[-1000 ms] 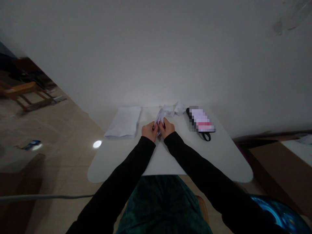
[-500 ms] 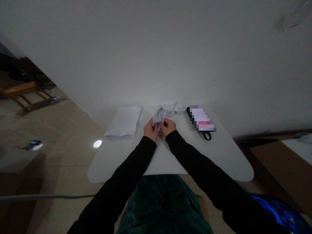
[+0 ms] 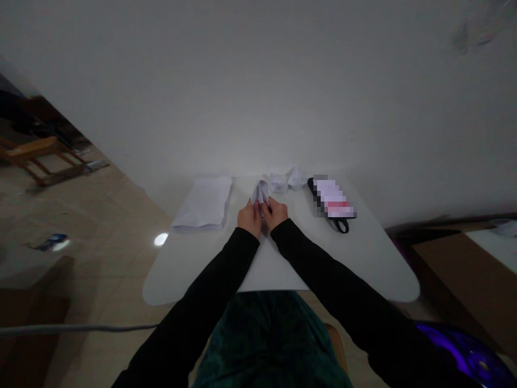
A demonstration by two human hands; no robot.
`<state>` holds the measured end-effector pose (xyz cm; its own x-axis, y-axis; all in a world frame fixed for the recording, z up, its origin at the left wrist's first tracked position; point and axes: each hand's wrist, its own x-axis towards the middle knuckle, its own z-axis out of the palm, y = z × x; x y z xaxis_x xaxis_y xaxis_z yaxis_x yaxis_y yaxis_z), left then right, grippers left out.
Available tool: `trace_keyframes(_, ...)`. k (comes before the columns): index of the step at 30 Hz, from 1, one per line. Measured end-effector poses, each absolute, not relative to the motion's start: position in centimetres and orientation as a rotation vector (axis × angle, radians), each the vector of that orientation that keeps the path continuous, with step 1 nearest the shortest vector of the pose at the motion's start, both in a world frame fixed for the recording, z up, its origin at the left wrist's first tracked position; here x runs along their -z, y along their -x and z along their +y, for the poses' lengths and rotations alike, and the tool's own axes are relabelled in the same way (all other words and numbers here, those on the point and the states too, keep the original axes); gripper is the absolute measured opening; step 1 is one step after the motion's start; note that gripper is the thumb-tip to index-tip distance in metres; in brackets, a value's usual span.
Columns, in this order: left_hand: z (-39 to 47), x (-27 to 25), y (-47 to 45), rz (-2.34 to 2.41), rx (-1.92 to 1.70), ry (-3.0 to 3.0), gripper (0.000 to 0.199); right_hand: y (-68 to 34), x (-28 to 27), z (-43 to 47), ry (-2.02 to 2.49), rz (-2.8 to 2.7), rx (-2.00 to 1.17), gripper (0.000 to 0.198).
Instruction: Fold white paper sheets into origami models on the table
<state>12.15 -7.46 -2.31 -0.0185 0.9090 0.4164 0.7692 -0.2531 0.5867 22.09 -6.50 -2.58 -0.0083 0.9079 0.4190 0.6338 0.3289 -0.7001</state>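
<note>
Both the left hand (image 3: 249, 217) and right hand (image 3: 276, 213) pinched a half-folded paper piece (image 3: 260, 192); finished folded shapes (image 3: 287, 179) lay at one o'clock, an unused paper stack (image 3: 204, 203) at ten.

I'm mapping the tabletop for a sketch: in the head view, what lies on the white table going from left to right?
Stack of white paper → folded paper piece held in both hands → crumpled paper pieces → blurred dark-edged object.
</note>
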Motion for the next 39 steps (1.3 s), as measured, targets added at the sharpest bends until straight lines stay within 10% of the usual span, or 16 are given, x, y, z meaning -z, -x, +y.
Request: trace_keyframes(39, -7.1, 0.8, -11.3, 1.693, -1.129, -2.303, 0.042, -22.8, 1.9, -6.4, 1.51, -1.917, -0.233, 0.029)
